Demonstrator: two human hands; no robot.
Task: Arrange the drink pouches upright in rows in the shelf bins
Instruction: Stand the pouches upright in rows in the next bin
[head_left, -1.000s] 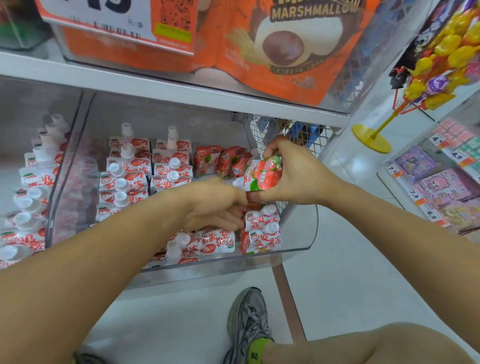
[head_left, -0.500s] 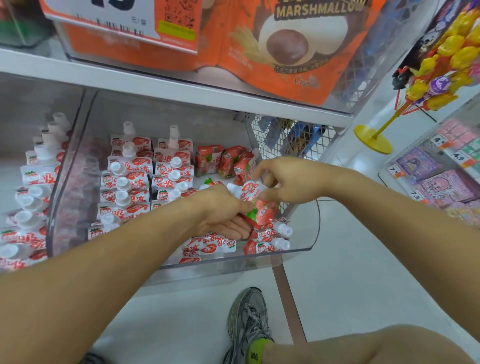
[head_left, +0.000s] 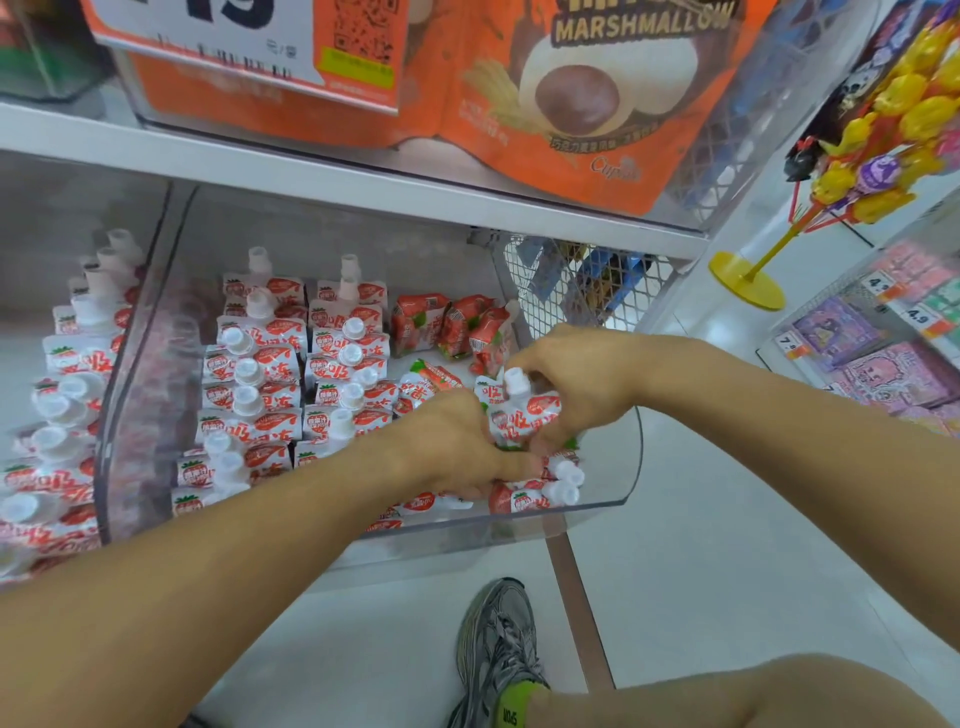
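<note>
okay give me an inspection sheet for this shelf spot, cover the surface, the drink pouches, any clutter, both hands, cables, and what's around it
Surface: clear plastic shelf bin under a white shelf board.
Job's things: white-and-red strawberry drink pouches with white caps stand upright in two rows on the bin's left; more lie flat at the front right; one upright pouch is between both hands.
Clutter: small red strawberry packets at the back.
Grippers: left hand curled, pressing among the pouches; right hand grips the upright pouch.
Cables: nothing seen.
Surroundings: orange marshmallow bag above, wire mesh basket, yellow toy stand, grey sneaker.
</note>
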